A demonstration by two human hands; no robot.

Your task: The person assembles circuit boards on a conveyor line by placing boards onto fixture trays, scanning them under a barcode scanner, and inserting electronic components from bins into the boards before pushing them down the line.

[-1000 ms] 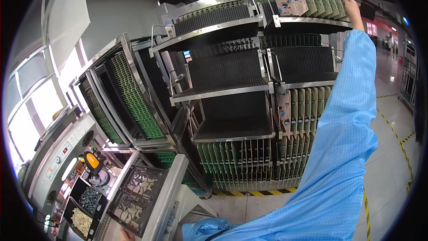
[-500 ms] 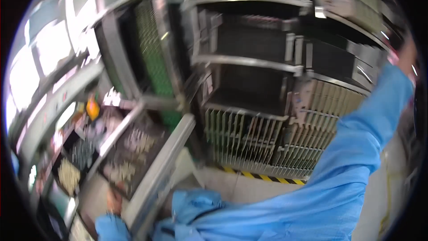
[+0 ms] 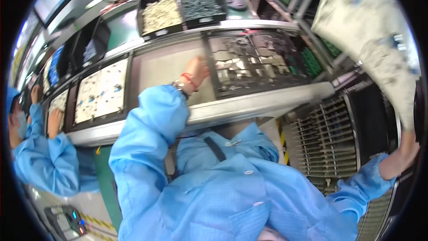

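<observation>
My left hand (image 3: 196, 70) reaches over the conveyor line, fingers curled at the left edge of a dark framed tray (image 3: 225, 90). Pale and dark pieces fill that tray. At the far right, my right hand (image 3: 401, 157) grips the lower end of a large white panel (image 3: 347, 22). It looks like a circuit board panel, with small dark and blue parts on it. The panel stands tilted beside the line, blurred in places, and my right fingertips are partly hidden.
Black bins with cream pieces (image 3: 161, 14) and dark grey pieces (image 3: 201, 5) stand behind the line. Further left lies a white board with parts (image 3: 101, 90). A co-worker in blue (image 3: 49, 160) works there. A slotted rack (image 3: 323, 138) holds boards on the right.
My view has swung from the racks to the conveyor line. The white panel is now in my right hand, which has come down from the rack side. My left hand stays by the dark tray.
</observation>
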